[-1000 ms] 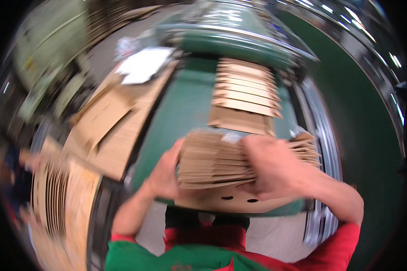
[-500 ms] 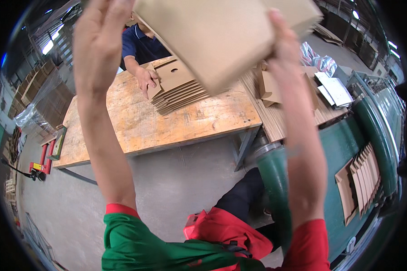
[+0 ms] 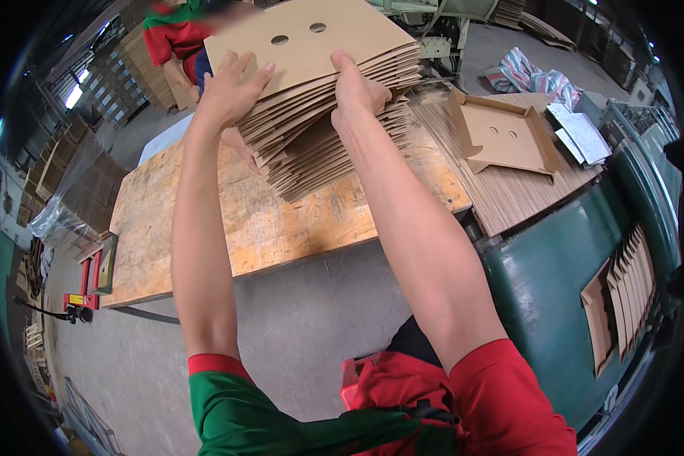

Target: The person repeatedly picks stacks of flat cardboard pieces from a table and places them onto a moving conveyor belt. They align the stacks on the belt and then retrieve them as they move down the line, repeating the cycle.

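A stack of flat brown cardboard box blanks (image 3: 323, 57), its top sheet with two round holes, rests on more folded blanks (image 3: 311, 173) on the wooden table. My left hand (image 3: 232, 90) lies against the stack's left corner, fingers spread and thumb over the top sheet. My right hand (image 3: 357, 90) grips the near right edge of the upper blanks, thumb on top and fingers bent into the side. Another person's hand (image 3: 239, 146) shows partly below my left hand, beside the lower blanks. A dark gap opens between the upper and lower blanks near my right wrist.
An open cardboard tray (image 3: 505, 135) and white papers (image 3: 579, 135) lie on the striped board at right. Folded blanks (image 3: 625, 292) sit on the green conveyor (image 3: 547, 266). A red pallet jack (image 3: 83, 296) stands at left. Behind the table is a person in red and green (image 3: 171, 45).
My hands have come down with the raised blanks, which now rest on the lower stack. My left hand lies spread on their corner. A person in red and green has come into view.
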A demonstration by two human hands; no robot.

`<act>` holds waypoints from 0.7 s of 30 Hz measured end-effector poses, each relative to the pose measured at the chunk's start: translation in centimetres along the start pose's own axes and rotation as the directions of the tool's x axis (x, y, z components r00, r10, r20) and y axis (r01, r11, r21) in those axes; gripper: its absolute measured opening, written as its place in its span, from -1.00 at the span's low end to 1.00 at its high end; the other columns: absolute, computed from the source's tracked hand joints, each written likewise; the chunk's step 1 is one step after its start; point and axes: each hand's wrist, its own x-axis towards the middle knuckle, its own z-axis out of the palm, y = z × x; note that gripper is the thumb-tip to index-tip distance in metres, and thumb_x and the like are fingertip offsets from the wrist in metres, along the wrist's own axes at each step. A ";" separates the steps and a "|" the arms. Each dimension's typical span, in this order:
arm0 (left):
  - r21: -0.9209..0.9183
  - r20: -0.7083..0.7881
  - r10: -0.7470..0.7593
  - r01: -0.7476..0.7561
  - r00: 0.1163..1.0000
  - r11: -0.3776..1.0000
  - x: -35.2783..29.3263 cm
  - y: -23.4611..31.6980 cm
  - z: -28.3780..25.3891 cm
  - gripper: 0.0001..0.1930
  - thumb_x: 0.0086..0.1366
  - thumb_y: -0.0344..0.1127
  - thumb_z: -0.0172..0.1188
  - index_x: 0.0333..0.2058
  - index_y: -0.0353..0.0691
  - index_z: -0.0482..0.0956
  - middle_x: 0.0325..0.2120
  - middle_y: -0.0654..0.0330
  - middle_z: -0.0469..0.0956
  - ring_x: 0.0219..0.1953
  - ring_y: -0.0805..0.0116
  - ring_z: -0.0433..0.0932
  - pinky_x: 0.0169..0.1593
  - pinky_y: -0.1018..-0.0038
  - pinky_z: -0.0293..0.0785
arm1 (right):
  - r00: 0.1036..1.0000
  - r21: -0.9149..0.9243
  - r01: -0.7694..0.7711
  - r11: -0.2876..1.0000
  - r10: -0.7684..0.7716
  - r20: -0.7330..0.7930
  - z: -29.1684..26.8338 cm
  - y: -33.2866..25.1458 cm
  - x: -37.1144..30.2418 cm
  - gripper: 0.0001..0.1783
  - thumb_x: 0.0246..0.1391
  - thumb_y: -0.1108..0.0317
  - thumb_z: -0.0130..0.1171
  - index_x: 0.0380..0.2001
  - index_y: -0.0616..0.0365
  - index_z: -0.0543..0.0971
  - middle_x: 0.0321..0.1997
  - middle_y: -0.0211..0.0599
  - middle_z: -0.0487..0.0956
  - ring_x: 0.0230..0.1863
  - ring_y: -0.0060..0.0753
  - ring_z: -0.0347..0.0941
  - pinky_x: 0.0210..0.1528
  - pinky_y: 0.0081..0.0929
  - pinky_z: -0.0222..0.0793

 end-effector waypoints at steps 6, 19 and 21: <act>0.379 0.117 -0.068 0.019 0.991 0.925 2.7 3.5 2.1 0.08 0.28 0.65 -0.11 0.43 -0.20 0.37 0.35 -0.24 0.41 0.49 -0.23 0.23 0.51 -0.13 0.05 | 0.997 -0.115 -0.020 0.993 0.012 -0.072 -1.3 1.7 0.0 0.11 -0.10 0.00 0.59 0.19 0.57 0.14 0.20 0.36 0.51 0.27 0.14 0.49 0.35 -0.19 0.39; 0.162 0.425 0.087 -0.170 0.901 0.972 7.6 -2.2 10.1 -0.05 0.43 0.51 -0.16 0.21 -0.37 0.57 0.10 -0.18 0.63 0.16 -0.05 0.60 0.27 0.21 0.43 | 0.747 -0.542 0.506 0.671 -0.028 0.664 -26.9 -2.2 -2.7 -0.50 0.09 0.06 0.49 -0.19 0.33 0.63 -0.27 0.00 0.71 -0.24 -0.15 0.69 -0.16 -0.25 0.60; 0.399 0.353 0.034 -0.183 0.935 0.898 7.4 -1.8 10.0 -0.13 0.48 0.44 -0.20 0.22 -0.32 0.57 0.02 -0.23 0.65 0.10 -0.10 0.63 0.22 0.14 0.48 | 0.717 -0.529 0.647 0.549 -0.202 0.667 -38.2 -5.9 -4.2 -0.41 0.09 0.02 0.46 -0.05 0.33 0.58 -0.10 0.08 0.67 -0.05 0.01 0.65 0.04 -0.20 0.55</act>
